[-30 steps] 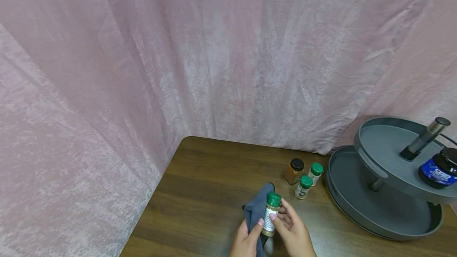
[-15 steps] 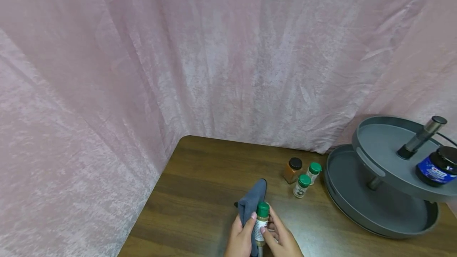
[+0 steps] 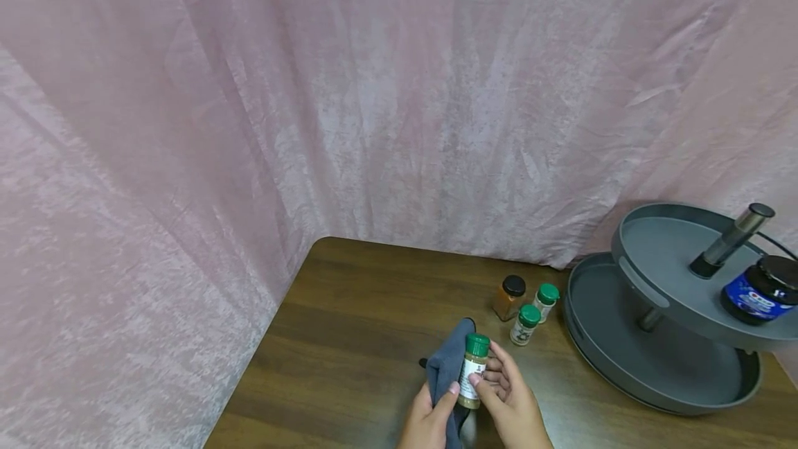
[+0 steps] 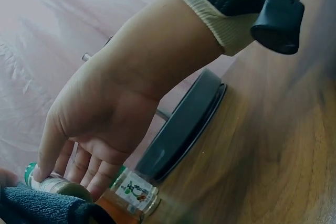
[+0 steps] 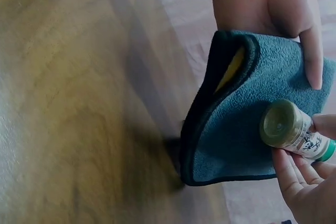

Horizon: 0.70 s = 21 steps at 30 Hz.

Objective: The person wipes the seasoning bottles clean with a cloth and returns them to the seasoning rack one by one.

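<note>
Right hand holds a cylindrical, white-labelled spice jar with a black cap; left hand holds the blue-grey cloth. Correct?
No, the cap is green, as the head view shows. Otherwise yes: the right hand holds the cylindrical, white-labelled spice jar, the left hand holds the blue-grey cloth.
</note>
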### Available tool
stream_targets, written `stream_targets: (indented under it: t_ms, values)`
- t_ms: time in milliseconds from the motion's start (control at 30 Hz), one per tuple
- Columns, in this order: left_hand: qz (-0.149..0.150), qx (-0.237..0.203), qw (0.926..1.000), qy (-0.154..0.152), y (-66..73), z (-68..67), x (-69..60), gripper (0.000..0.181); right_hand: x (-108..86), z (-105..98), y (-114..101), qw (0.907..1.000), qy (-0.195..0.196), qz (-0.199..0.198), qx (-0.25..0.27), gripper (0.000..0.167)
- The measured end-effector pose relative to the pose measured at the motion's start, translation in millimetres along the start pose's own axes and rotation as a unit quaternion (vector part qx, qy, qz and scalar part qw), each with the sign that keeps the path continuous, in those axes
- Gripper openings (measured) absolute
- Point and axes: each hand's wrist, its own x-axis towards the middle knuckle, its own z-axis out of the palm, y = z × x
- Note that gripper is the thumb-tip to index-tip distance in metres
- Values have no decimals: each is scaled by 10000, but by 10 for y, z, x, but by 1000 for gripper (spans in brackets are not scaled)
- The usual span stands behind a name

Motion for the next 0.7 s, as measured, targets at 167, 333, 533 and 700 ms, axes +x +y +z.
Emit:
stream_targets:
  t_ms: [167,333,533,700]
  values:
    - [41,152,9996,237,1,21,4,47,-18,35,21,10000,-59,-43,19,71]
    - [161,100,9991,390,35,7,36,44,-51,131,85,9994,-293,-133,114,71]
    - [220,47,9987,460,72,-30,64,41,-92,171,121,9973,-617,-389,69,70]
    - [237,197,9984,473,90,-41,73,41,-126,163,94,9966,-724,-395,60,68]
